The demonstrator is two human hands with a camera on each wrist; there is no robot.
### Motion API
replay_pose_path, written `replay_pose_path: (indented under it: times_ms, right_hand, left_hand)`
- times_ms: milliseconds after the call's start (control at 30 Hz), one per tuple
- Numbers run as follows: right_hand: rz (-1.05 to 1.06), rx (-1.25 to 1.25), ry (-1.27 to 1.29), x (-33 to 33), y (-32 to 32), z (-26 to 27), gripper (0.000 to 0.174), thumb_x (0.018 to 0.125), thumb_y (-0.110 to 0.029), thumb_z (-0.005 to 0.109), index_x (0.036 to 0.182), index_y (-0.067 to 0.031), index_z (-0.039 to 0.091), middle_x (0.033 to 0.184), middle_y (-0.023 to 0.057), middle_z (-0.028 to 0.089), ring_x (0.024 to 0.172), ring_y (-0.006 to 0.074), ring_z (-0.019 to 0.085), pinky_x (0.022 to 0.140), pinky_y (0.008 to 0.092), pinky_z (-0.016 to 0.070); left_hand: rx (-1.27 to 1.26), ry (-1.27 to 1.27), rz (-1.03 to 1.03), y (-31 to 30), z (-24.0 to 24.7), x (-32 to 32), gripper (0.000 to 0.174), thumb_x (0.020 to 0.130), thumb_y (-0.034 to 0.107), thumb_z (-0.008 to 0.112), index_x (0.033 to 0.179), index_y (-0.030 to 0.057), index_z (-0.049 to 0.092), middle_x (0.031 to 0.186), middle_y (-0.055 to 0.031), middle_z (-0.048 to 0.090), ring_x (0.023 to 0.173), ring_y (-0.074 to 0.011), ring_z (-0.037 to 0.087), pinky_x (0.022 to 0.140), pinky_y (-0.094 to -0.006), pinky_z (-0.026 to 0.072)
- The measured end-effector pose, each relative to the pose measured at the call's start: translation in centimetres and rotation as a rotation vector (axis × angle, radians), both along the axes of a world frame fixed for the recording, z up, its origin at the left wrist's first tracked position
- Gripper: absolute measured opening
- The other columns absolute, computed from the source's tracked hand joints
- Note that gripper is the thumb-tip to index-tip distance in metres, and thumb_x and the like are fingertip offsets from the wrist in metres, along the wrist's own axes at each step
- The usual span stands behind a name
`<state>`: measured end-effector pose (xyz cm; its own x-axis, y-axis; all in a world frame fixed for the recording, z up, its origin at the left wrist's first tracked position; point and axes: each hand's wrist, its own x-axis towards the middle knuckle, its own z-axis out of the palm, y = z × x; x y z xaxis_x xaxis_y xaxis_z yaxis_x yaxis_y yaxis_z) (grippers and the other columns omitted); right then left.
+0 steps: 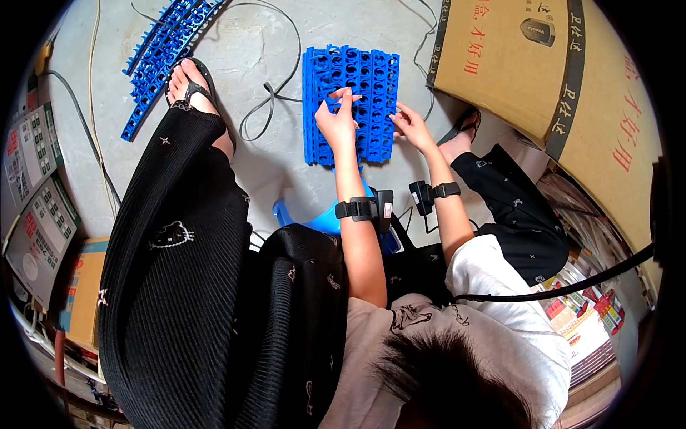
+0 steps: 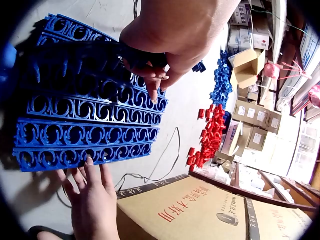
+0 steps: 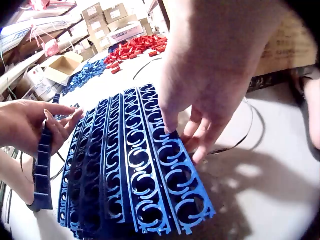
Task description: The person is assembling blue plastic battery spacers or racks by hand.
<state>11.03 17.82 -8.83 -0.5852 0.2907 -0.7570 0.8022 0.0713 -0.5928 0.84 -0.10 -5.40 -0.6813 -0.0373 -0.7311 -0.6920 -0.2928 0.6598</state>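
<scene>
A bundle of blue plastic strips (image 1: 386,143), each with a row of round ring-shaped cutouts, stands in front of the person, rows side by side. My left hand (image 1: 334,127) is over its left part and grips a separate dark blue strip (image 3: 44,175); in the left wrist view that hand hides part of the strip. At the bundle's right edge, my right hand (image 1: 414,130) touches the outermost strip with its fingertips (image 2: 89,161). Its other fingers hang loosely beside the edge in the right wrist view.
More blue strips (image 1: 158,71) lie on the floor (image 1: 236,57) by one foot. A large cardboard box (image 1: 500,79) stands at the right. Piles of red pieces (image 2: 212,132) and blue pieces (image 2: 221,80) lie farther off. A blue stool-like object (image 1: 321,222) is under the arms; cables cross the floor.
</scene>
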Motion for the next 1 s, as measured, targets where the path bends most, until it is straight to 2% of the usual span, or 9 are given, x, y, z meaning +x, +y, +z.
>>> replay_pose_path:
  times_ms: [167, 233, 267, 333, 367, 500, 633, 800, 1000]
  right_hand:
    - [0.007, 0.055, 0.041, -0.3, -1.0, 0.5, 0.044, 0.086, -0.010, 0.055, 0.127, -0.0054, 0.041, 0.079, -0.0020, 0.051, 0.062, 0.0033, 0.050, 0.052, 0.0218, 0.0483]
    - [0.190, 0.215, 0.063, -0.7, -1.6, 1.2, 0.037, 0.084, -0.006, 0.053, 0.120, -0.0021, 0.046, 0.079, 0.0059, 0.055, 0.060, 0.0093, 0.054, 0.054, 0.0269, 0.0477]
    - [0.190, 0.215, 0.063, -1.0, -2.0, 1.5, 0.037, 0.084, -0.006, 0.053, 0.120, -0.0021, 0.046, 0.079, 0.0059, 0.055, 0.060, 0.0093, 0.054, 0.054, 0.0269, 0.0477]
    - [0.362, 0.450, 0.070, -1.7, -3.0, 2.2, 0.034, 0.081, -0.003, 0.052, 0.114, 0.0003, 0.048, 0.083, 0.0151, 0.057, 0.060, 0.0183, 0.057, 0.059, 0.0315, 0.0471]
    - [0.328, 0.478, 0.078, -1.9, -3.6, 2.6, 0.035, 0.078, -0.003, 0.053, 0.112, 0.0011, 0.049, 0.087, 0.0204, 0.057, 0.067, 0.0287, 0.059, 0.066, 0.0358, 0.0474]
    - [0.380, 0.673, 0.107, -1.7, -3.9, 1.2, 0.038, 0.076, -0.005, 0.053, 0.113, 0.0023, 0.048, 0.093, 0.0229, 0.056, 0.084, 0.0359, 0.055, 0.075, 0.0415, 0.0452]
    - [0.416, 0.718, 0.074, -1.8, -4.0, 1.6, 0.040, 0.077, -0.007, 0.054, 0.115, 0.0002, 0.048, 0.089, 0.0201, 0.055, 0.079, 0.0322, 0.056, 0.073, 0.0385, 0.0456]
    - [0.357, 0.587, 0.136, -1.5, -3.7, 2.0, 0.042, 0.078, -0.012, 0.056, 0.118, -0.0040, 0.048, 0.077, 0.0134, 0.050, 0.068, 0.0238, 0.052, 0.068, 0.0329, 0.0460]
    - [0.365, 0.601, 0.157, -1.3, -3.9, 1.8, 0.044, 0.079, -0.013, 0.055, 0.122, -0.0070, 0.047, 0.080, 0.0133, 0.050, 0.071, 0.0245, 0.053, 0.069, 0.0349, 0.0460]
  left_hand:
    - [-0.008, 0.029, 0.016, 0.3, -0.2, 0.1, 0.014, 0.080, 0.015, 0.062, 0.083, 0.0012, 0.063, 0.072, -0.0074, 0.066, 0.038, -0.0045, 0.040, 0.033, -0.0209, 0.0287]
    - [-0.001, 0.009, -0.005, 0.3, -0.2, 0.1, 0.014, 0.080, 0.015, 0.062, 0.084, 0.0014, 0.063, 0.072, -0.0072, 0.066, 0.037, -0.0045, 0.040, 0.033, -0.0209, 0.0287]
    - [-0.001, 0.009, -0.005, 0.3, -0.2, 0.0, 0.014, 0.080, 0.015, 0.062, 0.084, 0.0014, 0.063, 0.072, -0.0072, 0.066, 0.037, -0.0045, 0.040, 0.033, -0.0209, 0.0287]
    - [-0.013, 0.010, -0.013, 0.3, -0.1, 0.0, 0.013, 0.080, 0.014, 0.062, 0.084, 0.0015, 0.063, 0.071, -0.0073, 0.066, 0.037, -0.0043, 0.040, 0.033, -0.0207, 0.0286]
    - [-0.012, 0.010, -0.013, 0.3, 0.0, 0.0, 0.013, 0.080, 0.014, 0.062, 0.084, 0.0015, 0.063, 0.071, -0.0073, 0.066, 0.037, -0.0043, 0.040, 0.033, -0.0207, 0.0286]
    - [0.002, -0.004, -0.034, 0.5, 0.3, 0.1, 0.015, 0.079, 0.014, 0.063, 0.087, 0.0010, 0.063, 0.074, -0.0091, 0.066, 0.037, -0.0040, 0.040, 0.034, -0.0190, 0.0298]
    - [0.006, -0.008, -0.024, 0.5, 0.4, 0.2, 0.013, 0.081, 0.015, 0.062, 0.083, 0.0016, 0.062, 0.071, -0.0077, 0.066, 0.036, -0.0046, 0.040, 0.032, -0.0209, 0.0287]
    - [-0.016, 0.007, -0.002, 0.2, 0.2, 0.0, 0.013, 0.080, 0.015, 0.062, 0.083, 0.0017, 0.062, 0.071, -0.0079, 0.066, 0.036, -0.0050, 0.041, 0.032, -0.0209, 0.0290]
    - [-0.021, 0.023, -0.001, 0.2, 0.1, 0.0, 0.013, 0.080, 0.015, 0.062, 0.083, 0.0015, 0.062, 0.071, -0.0079, 0.066, 0.037, -0.0053, 0.042, 0.032, -0.0211, 0.0299]
